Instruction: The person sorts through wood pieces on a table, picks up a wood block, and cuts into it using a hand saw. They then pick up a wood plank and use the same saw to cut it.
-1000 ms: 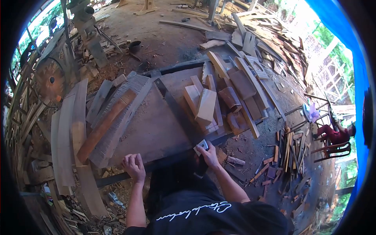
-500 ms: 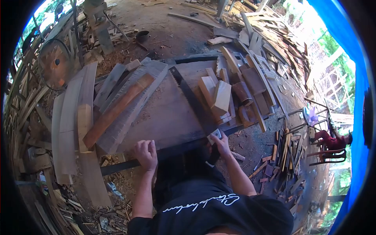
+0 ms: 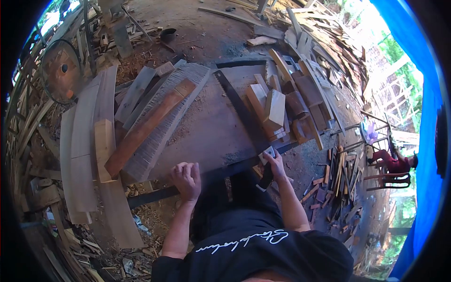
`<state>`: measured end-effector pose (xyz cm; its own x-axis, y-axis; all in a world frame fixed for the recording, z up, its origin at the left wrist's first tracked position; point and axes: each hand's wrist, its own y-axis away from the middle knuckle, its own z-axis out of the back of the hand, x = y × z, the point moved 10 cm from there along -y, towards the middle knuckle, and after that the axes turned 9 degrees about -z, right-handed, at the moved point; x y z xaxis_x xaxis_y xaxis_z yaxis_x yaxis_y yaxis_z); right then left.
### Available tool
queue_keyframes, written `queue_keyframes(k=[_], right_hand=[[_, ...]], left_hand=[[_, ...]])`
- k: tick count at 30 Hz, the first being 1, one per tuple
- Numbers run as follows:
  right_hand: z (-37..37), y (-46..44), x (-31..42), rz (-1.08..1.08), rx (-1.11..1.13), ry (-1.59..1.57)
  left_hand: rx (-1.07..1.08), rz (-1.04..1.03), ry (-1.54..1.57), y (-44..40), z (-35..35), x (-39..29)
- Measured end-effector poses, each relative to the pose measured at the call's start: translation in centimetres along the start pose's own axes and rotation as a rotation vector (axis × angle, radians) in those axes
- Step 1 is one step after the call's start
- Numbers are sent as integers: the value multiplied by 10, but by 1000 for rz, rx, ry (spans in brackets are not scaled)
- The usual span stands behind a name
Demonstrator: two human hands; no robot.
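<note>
An open-air workplace with a brown earth floor point(image 3: 206, 44) strewn with offcuts spreads around a low wooden worktable point(image 3: 202, 141), with a bright blue tarp point(image 3: 405, 40) along the right edge of the view. A person in dark red point(image 3: 397, 163) sits on a chair at the far right, well apart from the worktable. A large, round, rust-coloured disc point(image 3: 55, 75) stands at the left.

A handsaw with a long, dark, tapering blade point(image 3: 240, 109) lies on the tabletop, its narrow end pointing away from the wearer and its toothed edge to the left. Its broad end reaches the near edge, where the right hand point(image 3: 276, 164) is closed around the whitish grip point(image 3: 267, 152). A dark piece with a pale edge point(image 3: 264, 181) shows just below that hand; what it is cannot be told.

The left hand point(image 3: 186, 180) is at the near edge, left of the saw and apart from it, fingers loosely curled and seemingly holding nothing; whether it touches the wood is unclear.

Beyond the left hand, a reddish-brown wooden bar point(image 3: 150, 127) rests slantwise on a rough-sawn grey board point(image 3: 190, 71). Right of the blade, near its broad half, pale squared wooden blocks point(image 3: 274, 107) lie beside dark brown curved pieces point(image 3: 296, 104).
</note>
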<state>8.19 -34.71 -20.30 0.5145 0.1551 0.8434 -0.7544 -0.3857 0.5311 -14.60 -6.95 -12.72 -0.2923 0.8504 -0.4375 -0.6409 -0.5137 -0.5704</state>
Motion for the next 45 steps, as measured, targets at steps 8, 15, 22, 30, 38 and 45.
queue_keyframes(k=[8, 15, 22, 30, 38, 45], right_hand=[[1, -1, -3, 15, -30, -10], [-1, 2, 0, 1, -39, -5], [0, 4, 1, 7, -52, -7], [2, 4, 1, 3, -57, 0], [0, 4, 2, 29, -34, -21], [0, 5, 2, 22, -31, -45]], left_hand=[[32, 6, -1, 4, -6, 5], [-25, 26, 98, 6, 0, 8], [-61, -37, 229, 12, 5, 9], [141, 217, 574, 102, 14, 29], [116, 42, -57, 137, 26, 35], [629, 606, 343, 178, -37, 76]])
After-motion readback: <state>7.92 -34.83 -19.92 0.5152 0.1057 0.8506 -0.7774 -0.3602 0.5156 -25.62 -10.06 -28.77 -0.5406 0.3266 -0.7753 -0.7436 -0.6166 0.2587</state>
